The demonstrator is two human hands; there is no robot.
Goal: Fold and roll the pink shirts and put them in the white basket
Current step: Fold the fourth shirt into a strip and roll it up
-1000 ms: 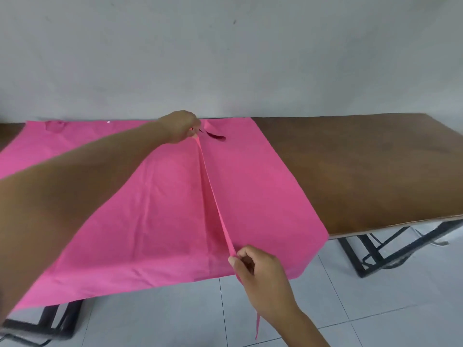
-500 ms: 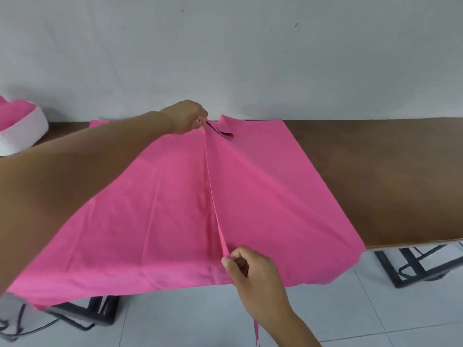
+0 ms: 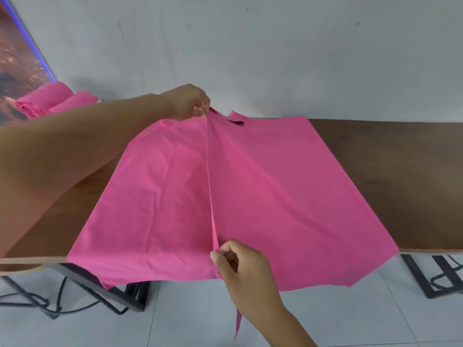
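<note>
A pink shirt (image 3: pixel 275 201) lies spread over the brown table (image 3: pixel 388 171), its hem hanging past the front edge. A raised crease runs down its middle from the collar to the hem. My left hand (image 3: pixel 190 102) pinches the far end of that crease by the collar. My right hand (image 3: pixel 240 266) pinches the near end at the hem, and a thin pink strip dangles below it. Rolled pink shirts (image 3: pixel 50 101) sit at the far left; the white basket under them is hidden behind my left arm.
A grey wall stands right behind the table. A dark picture with a blue edge (image 3: pixel 17 58) leans at the far left. Black metal table legs (image 3: pixel 117 294) and cables rest on the white tiled floor below.
The view has swung left, so the shirt now sits further right in the frame and the rolled shirts show at the far left. Both hands keep their pinch on the crease.
</note>
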